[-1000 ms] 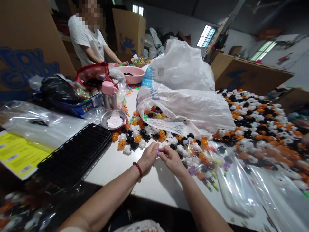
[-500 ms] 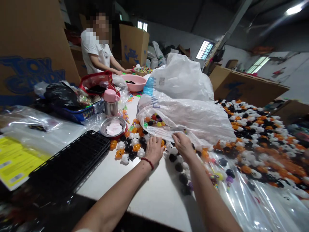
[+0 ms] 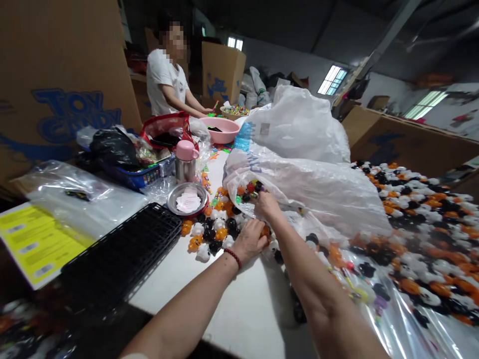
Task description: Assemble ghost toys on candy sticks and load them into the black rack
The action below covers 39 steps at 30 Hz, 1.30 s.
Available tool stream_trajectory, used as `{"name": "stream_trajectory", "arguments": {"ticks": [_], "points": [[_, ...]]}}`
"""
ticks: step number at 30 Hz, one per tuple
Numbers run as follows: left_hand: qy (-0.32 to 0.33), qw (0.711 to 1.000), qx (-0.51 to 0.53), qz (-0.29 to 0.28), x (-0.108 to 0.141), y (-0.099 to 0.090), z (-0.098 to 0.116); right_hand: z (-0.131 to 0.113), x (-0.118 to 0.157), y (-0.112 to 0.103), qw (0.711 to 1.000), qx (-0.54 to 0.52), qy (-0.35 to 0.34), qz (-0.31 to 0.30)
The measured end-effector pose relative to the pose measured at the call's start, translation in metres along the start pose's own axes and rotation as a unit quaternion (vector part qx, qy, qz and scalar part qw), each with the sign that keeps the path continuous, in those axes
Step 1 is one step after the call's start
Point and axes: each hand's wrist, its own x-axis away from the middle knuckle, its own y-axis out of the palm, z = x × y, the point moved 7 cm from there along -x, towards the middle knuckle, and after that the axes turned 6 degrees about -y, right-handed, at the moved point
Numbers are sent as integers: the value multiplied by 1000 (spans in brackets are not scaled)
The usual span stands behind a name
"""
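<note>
My left hand (image 3: 250,243), a dark red bead bracelet at its wrist, rests on the white table (image 3: 239,304). Its fingers curl around an orange pumpkin-shaped toy (image 3: 265,232). My right hand (image 3: 267,205) is at the mouth of a white plastic bag (image 3: 314,189), fingers closed against the small coloured toys (image 3: 251,187) there. What lies in its fingertips is hidden. To the left of my hands sits a pile of small orange, black and white toys (image 3: 213,232), pumpkins and ghosts among them.
A black plastic crate (image 3: 123,254), a metal bowl with paper slips (image 3: 172,202) and a pink-lidded flask (image 3: 186,167) stand to the left. A large heap of toys (image 3: 422,214) spreads on the right. Across the table, a co-worker (image 3: 166,82) stands near a pink basin (image 3: 224,130).
My right hand has moved forward and left, from the bag's lower edge to the toys in its mouth. My left hand has shifted slightly; the view has turned left.
</note>
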Motion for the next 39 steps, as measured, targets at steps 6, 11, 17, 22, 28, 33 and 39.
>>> {"name": "stream_trajectory", "arguments": {"ticks": [6,11,17,22,28,33,39], "points": [[-54,976,206,45,4,-10,2,34,82,-37,934,-308,77,166],[-99,951,291,-33,10,-1,10,48,161,-40,807,-527,138,227],[-63,955,264,-119,18,7,31,43,197,-48,793,-547,138,231],[-63,955,255,-141,23,11,36,40,206,-53,842,-487,120,199],[-48,959,196,-200,21,12,35,34,208,-52,856,-486,123,124],[-56,945,252,-203,23,11,39,26,211,-41,835,-522,137,110],[-76,917,346,-185,37,28,47,22,228,-25,732,-639,184,147]]}}
